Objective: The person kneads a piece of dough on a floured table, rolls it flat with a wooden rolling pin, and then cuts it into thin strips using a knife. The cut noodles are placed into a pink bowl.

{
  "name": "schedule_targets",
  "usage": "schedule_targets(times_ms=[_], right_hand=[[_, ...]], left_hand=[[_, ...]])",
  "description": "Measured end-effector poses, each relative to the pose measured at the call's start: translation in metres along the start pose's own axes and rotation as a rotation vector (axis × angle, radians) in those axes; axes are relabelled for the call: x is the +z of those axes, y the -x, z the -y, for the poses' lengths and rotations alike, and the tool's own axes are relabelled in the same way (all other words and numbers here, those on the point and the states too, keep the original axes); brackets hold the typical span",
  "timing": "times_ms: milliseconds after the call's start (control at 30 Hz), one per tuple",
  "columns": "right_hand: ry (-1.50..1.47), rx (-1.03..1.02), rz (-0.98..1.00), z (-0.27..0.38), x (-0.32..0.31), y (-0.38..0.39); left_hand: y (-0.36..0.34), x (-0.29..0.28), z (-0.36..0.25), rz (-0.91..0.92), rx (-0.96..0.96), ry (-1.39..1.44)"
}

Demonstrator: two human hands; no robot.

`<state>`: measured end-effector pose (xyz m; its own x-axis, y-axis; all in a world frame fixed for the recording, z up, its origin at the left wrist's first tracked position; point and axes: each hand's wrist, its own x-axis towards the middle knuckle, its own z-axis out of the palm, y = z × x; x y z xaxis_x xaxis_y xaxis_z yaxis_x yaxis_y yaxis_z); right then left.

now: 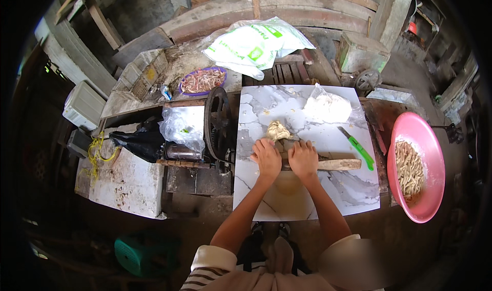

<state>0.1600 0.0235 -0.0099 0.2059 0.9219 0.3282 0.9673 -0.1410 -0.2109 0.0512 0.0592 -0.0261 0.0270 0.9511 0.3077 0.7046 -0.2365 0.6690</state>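
The wooden rolling pin [340,164] is set crosswise on the marbled surface [351,193], its right end exposed and its left end hidden. The left hand [268,158] and right hand [303,160] are laid over it, fingers directed far and slightly parted; whether it is gripped underneath cannot be told. The dough lump [277,130] is located just beyond the left hand. For the rolling apparently in hand, pressure should be balanced between both palms. The green-handled knife [362,153], just beside the pin's right end, should be moved clear.
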Motion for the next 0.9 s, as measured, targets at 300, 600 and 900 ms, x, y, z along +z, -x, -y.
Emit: schedule_targets(times_ms=[300, 600, 900], right_hand=[[0.063, -0.103, -0.146, 0.019, -0.028, 0.077], [-0.081, -0.38, 0.06, -0.013, -0.061, 0.109], [-0.315, -0.346, -0.052, -0.022, -0.053, 0.051]], left_hand=[[0.069, -0.041, 0.012, 0.104, 0.238, 0.038], [0.107, -0.08, 0.019, 0.254, 0.269, 0.087], [0.043, -0.071, 0.025, 0.257, 0.438, 0.256]])
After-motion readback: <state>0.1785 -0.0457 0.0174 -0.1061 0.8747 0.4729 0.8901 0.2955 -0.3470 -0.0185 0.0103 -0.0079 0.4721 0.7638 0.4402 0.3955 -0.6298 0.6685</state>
